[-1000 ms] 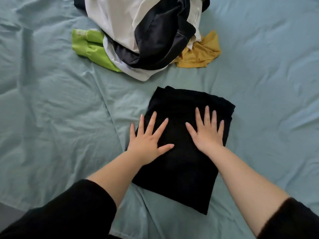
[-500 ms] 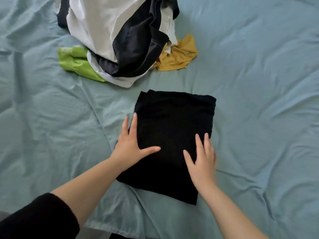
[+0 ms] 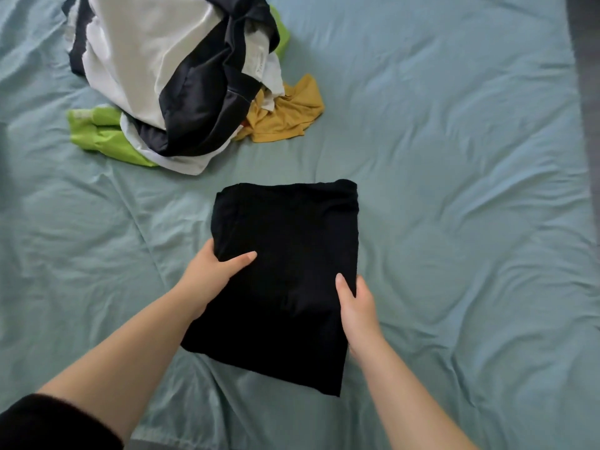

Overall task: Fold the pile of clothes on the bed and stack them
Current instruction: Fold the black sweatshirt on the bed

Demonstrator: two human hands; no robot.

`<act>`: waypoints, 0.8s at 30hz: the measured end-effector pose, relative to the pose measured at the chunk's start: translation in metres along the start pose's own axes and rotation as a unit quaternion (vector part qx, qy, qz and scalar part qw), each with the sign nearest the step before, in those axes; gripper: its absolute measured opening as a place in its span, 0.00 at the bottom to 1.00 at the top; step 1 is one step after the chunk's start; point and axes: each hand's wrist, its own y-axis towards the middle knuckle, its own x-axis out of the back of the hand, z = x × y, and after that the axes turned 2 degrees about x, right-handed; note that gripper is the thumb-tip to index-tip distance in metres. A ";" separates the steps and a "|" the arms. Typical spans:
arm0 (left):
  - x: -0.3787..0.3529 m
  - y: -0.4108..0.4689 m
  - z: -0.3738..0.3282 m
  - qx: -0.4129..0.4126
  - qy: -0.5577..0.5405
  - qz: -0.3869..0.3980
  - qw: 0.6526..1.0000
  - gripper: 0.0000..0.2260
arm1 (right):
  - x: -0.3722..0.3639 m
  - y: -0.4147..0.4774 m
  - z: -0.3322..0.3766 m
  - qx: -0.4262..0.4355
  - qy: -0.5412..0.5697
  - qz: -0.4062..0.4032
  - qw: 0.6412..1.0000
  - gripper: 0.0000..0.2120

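A folded black garment (image 3: 289, 241) lies as a flat rectangle on the blue bed sheet (image 3: 454, 190). My left hand (image 3: 214, 274) grips its left edge, thumb on top and fingers tucked under. My right hand (image 3: 355, 303) grips the right edge the same way, thumb on top. Behind it, at the upper left, sits the unfolded pile (image 3: 175, 76) of white and dark navy clothes, with a lime green piece (image 3: 100, 134) sticking out at the left and a mustard yellow piece (image 3: 285, 115) at the right.
Wrinkled sheet stretches to the right of the black garment and to its left. A dark grey strip (image 3: 584, 92) runs along the bed's right edge. The bed's near edge shows at the bottom left.
Both hands slid from lying flat on top of the black garment out to its side edges and now grip it. The view shifted, so the pile sits further left.
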 end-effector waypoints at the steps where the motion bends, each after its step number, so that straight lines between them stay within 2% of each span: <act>1: -0.009 -0.007 -0.005 -0.020 -0.016 -0.003 1.000 0.20 | 0.010 -0.002 0.007 0.035 -0.006 -0.011 0.999 0.23; 5: -0.053 -0.024 -0.046 -0.090 -0.042 0.013 0.995 0.17 | 0.068 0.002 0.044 0.136 -0.009 -0.052 0.989 0.16; 9: -0.096 -0.008 -0.108 -0.160 -0.027 0.028 0.986 0.16 | 0.125 0.034 0.083 0.190 0.015 -0.076 0.979 0.12; 11: -0.115 0.013 -0.130 -0.181 -0.008 0.012 0.983 0.16 | 0.138 0.068 0.096 0.199 0.022 -0.085 0.976 0.15; 13: -0.130 0.041 -0.138 -0.180 0.027 -0.021 0.983 0.24 | 0.142 0.103 0.100 0.154 0.016 -0.062 0.986 0.24; 15: -0.136 0.064 -0.131 -0.110 0.123 -0.040 0.985 0.39 | 0.139 0.127 0.090 0.066 -0.021 -0.006 0.998 0.32; 17: -0.137 0.071 -0.113 -0.037 0.251 -0.056 0.966 0.49 | 0.134 0.137 0.071 0.052 -0.145 0.023 0.988 0.36; 18: -0.137 0.069 -0.102 -0.047 0.334 -0.078 0.938 0.50 | 0.132 0.136 0.061 0.084 -0.244 0.008 0.966 0.36; 19: -0.138 0.063 -0.091 -0.094 0.423 -0.097 0.896 0.49 | 0.128 0.132 0.051 0.132 -0.354 -0.023 0.925 0.37; 21: -0.145 0.051 -0.067 -0.217 0.559 -0.079 0.796 0.48 | 0.121 0.120 0.030 0.248 -0.523 -0.051 0.814 0.38; 22: -0.147 0.047 -0.058 -0.235 0.601 -0.042 0.763 0.48 | 0.119 0.116 0.020 0.284 -0.577 -0.022 0.765 0.38; 23: -0.149 0.048 -0.054 -0.219 0.629 -0.005 0.746 0.49 | 0.119 0.115 0.010 0.287 -0.621 0.028 0.729 0.38; 24: -0.149 0.050 -0.053 -0.186 0.647 0.024 0.739 0.50 | 0.120 0.116 0.002 0.264 -0.651 0.080 0.707 0.38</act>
